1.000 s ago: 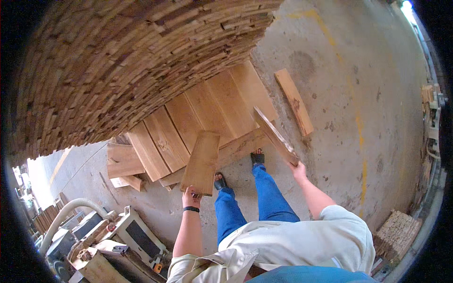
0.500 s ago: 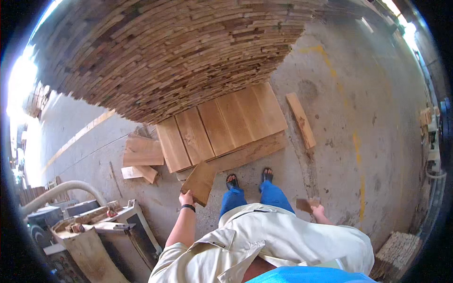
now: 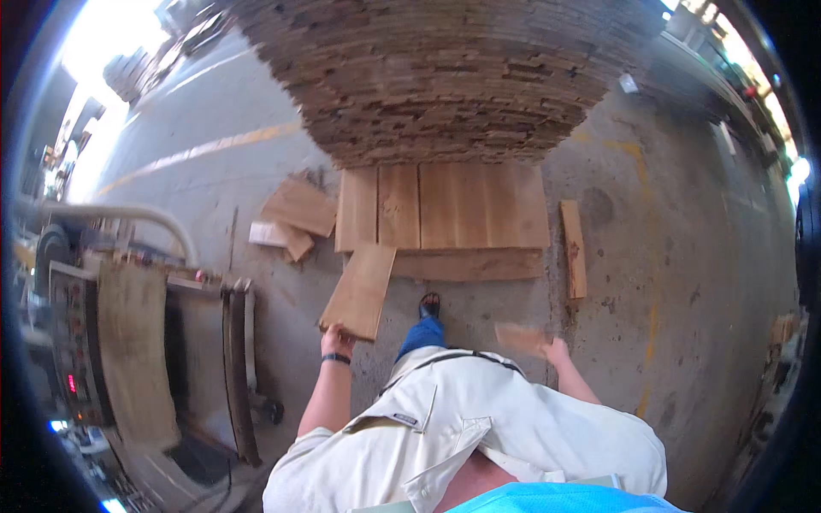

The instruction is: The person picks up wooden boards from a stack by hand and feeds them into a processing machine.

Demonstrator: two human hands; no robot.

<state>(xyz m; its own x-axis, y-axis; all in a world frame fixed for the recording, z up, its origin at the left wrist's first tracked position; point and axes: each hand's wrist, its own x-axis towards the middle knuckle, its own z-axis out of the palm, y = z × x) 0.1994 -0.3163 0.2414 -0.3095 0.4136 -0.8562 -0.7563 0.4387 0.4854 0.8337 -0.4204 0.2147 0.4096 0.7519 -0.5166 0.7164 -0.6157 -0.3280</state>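
Observation:
My left hand grips the near end of a flat wooden board that slants up and away from me. My right hand holds a smaller, blurred piece of wood low at my right side. Just ahead, several wide boards lie side by side on the concrete floor, at the foot of a tall stack of planks. One foot in a dark shoe stands close to those boards.
A woodworking machine with a curved white hose stands at my left. Loose offcuts lie left of the floor boards, and a narrow plank lies to their right. Yellow lines mark the floor.
The view has swung left, toward the machine. The board in my left hand stays raised in front of me, while my right hand has dropped to my side with its piece.

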